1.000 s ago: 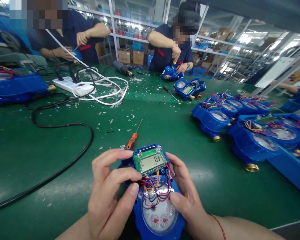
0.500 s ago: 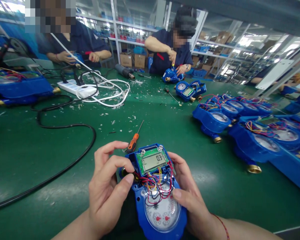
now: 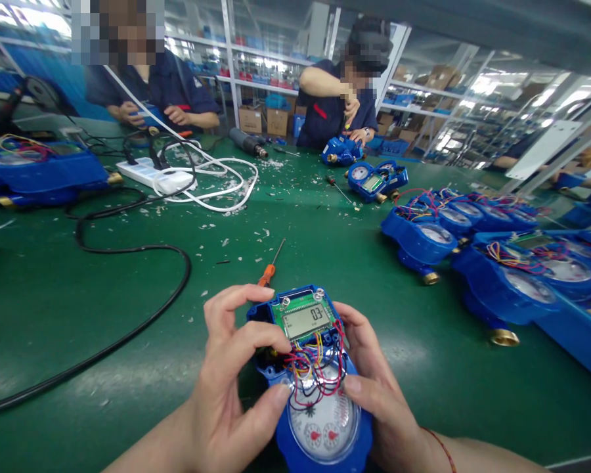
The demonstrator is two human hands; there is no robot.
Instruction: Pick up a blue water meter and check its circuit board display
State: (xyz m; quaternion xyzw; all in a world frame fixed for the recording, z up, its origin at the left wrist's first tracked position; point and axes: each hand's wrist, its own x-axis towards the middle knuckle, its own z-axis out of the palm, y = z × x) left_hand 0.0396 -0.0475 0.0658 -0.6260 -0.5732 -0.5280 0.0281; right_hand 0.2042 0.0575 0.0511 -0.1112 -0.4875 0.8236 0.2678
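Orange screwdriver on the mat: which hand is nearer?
Left. The left hand has its top finger curled just below the orange screwdriver handle, not touching. The right hand grips the far side of the blue meter, further from it.

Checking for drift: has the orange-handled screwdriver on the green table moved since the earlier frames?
No. The orange-handled screwdriver lies at the same spot and angle relative to the black cable loop and nearby white scraps; only the camera shifted.
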